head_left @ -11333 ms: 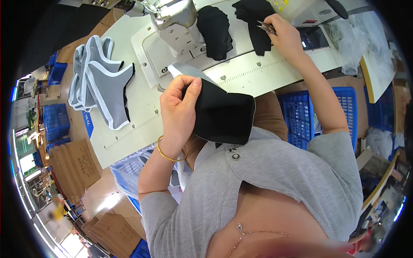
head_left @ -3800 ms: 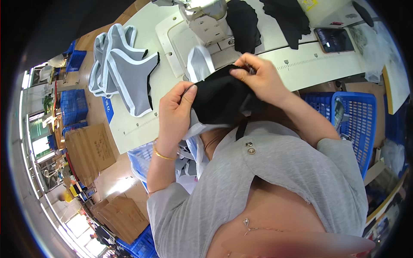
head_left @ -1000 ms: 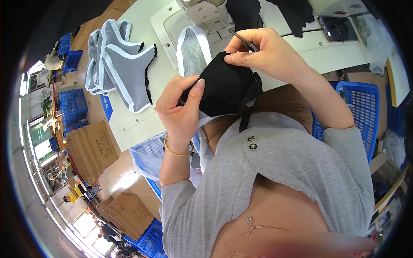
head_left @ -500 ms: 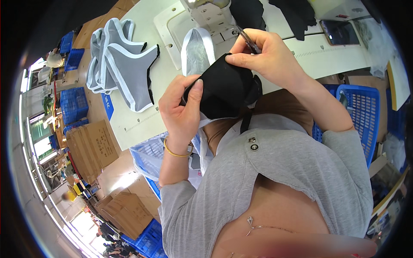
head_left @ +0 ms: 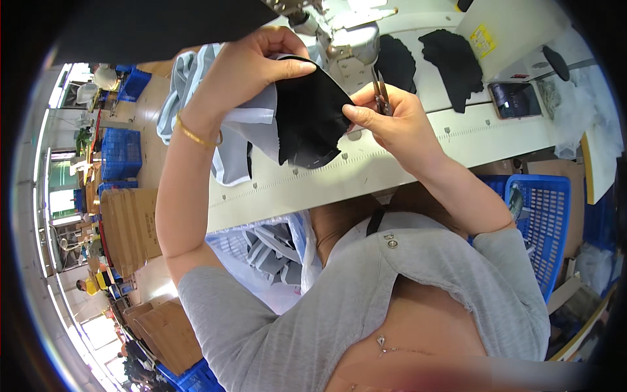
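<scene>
A black fabric piece is stretched between my two hands above the table's front part. My left hand pinches its upper left edge, thumb on top. My right hand grips the right edge between thumb and finger, and thread snips stick up out of the same hand. A grey panel with white binding hangs beside the black piece under my left wrist; whether they are joined I cannot tell. More grey, white-edged pieces lie behind my left forearm, partly hidden.
A sewing machine stands just beyond my hands. Black cloth pieces and a phone lie on the table to the right. Below its edge are a plastic-lined basket of grey pieces and a blue crate.
Both hands have moved away from my body, the left one farther up. The black piece, earlier bunched near my lap, is now spread over the table with grey and white cloth beside it.
</scene>
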{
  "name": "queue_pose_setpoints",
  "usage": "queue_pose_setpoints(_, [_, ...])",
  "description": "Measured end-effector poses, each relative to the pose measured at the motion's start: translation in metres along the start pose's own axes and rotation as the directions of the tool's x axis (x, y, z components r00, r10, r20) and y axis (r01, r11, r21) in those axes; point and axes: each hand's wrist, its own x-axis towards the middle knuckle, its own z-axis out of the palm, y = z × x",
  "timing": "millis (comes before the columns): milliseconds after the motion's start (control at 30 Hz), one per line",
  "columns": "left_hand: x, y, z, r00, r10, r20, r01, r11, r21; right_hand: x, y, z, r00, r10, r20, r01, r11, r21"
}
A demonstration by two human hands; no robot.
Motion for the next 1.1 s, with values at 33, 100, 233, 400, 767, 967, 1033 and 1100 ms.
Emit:
queue_pose_setpoints(33, [0.008,-0.005,0.0,1.0,0.013,0.0,-0.013,1.0,0.008,0.001,-0.002,0.0,0.999,0.054,-0.011,-0.052,0.993,0.105])
queue_pose_setpoints(100, [0.023,-0.009,0.0,0.999,-0.041,0.005,0.042,0.979,-0.198,0.005,-0.008,-0.002,0.996,0.073,-0.057,-0.068,0.994,0.09])
queue_pose_setpoints(233, [0.043,-0.023,-0.015,0.989,-0.148,-0.009,0.148,0.988,-0.035,0.013,-0.01,-0.006,0.988,0.119,-0.102,-0.097,0.975,0.198])
queue_pose_setpoints(400, [0.054,-0.046,-0.03,0.995,-0.002,-0.104,-0.01,0.993,-0.118,0.021,-0.014,-0.005,0.99,0.106,-0.095,-0.078,0.962,0.261])
queue_pose_setpoints(767, [0.059,-0.061,-0.054,0.888,0.293,-0.353,-0.056,0.833,0.55,0.027,-0.012,-0.005,0.988,0.134,-0.071,-0.108,0.95,0.294])
queue_pose_setpoints(967, [0.053,-0.081,-0.065,0.788,0.482,-0.384,0.022,0.6,0.8,0.027,-0.011,-0.006,0.982,0.152,-0.112,-0.116,0.954,0.277])
queue_pose_setpoints(1033, [0.045,-0.093,-0.085,0.751,0.54,-0.38,0.075,0.502,0.862,0.026,-0.014,0.0,0.983,0.149,-0.106,-0.115,0.954,0.276])
queue_pose_setpoints(1100, [0.034,-0.106,-0.111,0.715,0.595,-0.368,0.138,0.396,0.908,0.027,-0.018,0.007,0.985,0.145,-0.094,-0.115,0.955,0.274])
